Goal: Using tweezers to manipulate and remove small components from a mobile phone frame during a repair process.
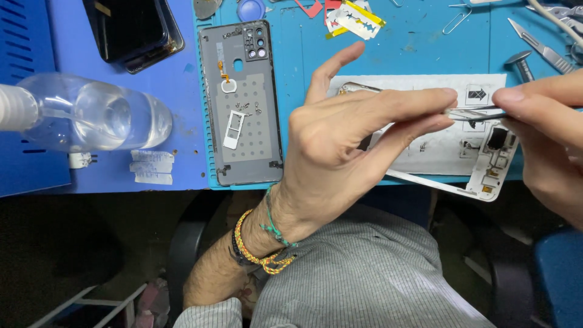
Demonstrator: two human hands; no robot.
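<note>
Left hand (340, 140): I see thumb and fingers pinched on a small thin part over the opened phone frame (486, 176), index finger raised.
Right hand (546, 133): closed on slim tweezers (480, 113), tips meeting that part.
Risk: I judge the tweezers could slip and scratch the frame's board, or the part could bend.
Bottle (91, 115): clear, lying far left, holding clear liquid; a roll could wet the grey back cover (243, 103).
</note>
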